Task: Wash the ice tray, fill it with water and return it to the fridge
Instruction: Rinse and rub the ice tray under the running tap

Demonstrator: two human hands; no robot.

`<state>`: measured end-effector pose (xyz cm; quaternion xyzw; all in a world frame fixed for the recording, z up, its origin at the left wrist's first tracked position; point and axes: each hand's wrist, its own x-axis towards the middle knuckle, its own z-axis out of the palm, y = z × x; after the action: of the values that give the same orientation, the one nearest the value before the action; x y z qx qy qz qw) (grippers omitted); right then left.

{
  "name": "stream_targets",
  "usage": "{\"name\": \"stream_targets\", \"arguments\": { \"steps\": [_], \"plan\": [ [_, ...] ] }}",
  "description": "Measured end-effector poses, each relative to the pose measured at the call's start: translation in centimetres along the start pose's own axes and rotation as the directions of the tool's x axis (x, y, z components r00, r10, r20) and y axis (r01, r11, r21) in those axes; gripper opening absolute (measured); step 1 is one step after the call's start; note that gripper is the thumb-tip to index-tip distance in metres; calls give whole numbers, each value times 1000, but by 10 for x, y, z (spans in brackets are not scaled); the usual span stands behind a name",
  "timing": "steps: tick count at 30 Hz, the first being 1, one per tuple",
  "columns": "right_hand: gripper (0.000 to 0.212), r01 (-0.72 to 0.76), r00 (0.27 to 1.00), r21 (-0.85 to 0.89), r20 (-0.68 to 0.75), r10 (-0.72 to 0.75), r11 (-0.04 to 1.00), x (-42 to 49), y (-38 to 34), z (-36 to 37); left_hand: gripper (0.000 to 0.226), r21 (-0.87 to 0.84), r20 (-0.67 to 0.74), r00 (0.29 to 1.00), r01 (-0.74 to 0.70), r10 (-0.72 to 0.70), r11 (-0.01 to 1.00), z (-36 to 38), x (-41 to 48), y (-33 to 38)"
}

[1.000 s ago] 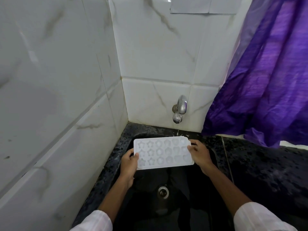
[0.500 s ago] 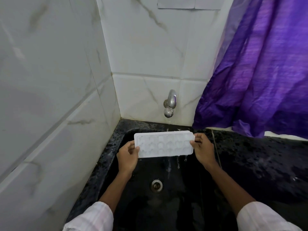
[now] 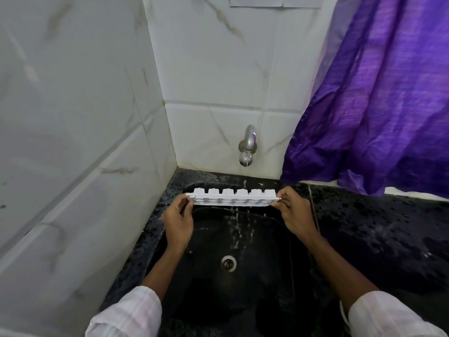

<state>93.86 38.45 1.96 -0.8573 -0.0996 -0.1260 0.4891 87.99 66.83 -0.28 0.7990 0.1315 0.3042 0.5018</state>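
Note:
A white plastic ice tray (image 3: 233, 198) hangs over the black sink (image 3: 267, 300), tipped up on its long edge so the bumps of its underside show along the top. Water runs off its lower edge into the basin. My left hand (image 3: 178, 222) pinches the tray's left end. My right hand (image 3: 295, 215) pinches the right end. A thin stream of water falls from the steel tap (image 3: 247, 147) on the back wall, behind the tray.
White marble-look tiles close off the left and back. A purple curtain (image 3: 379, 98) hangs at the right over a wet black speckled counter (image 3: 379, 227). The sink drain (image 3: 228, 263) lies below the tray.
The tray went from lying flat with its cavities facing up to standing tilted on its edge, and water now spills out of it. Both hands kept their hold on the ends.

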Motion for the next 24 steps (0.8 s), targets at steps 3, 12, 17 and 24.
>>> {"name": "stream_targets", "arguments": {
  "steps": [3,12,17,24],
  "plan": [
    [10,26,999,-3,-38,-26,1000,0,-3,-4,19,-12,-24,997,-71,70,997,-4,-2,-2],
    [12,-43,999,-33,-17,42,999,-5,-1,-6,17,141,40,972,-234,231,962,-10,-9,1],
    [15,-77,997,-21,-16,76,997,-6,1,-7,18,144,22,966,-257,256,956,-11,-15,2],
    [13,-203,979,28,-30,204,979,-10,8,-4,23,137,103,980,-183,169,974,-5,-22,-8]
  ]
}}
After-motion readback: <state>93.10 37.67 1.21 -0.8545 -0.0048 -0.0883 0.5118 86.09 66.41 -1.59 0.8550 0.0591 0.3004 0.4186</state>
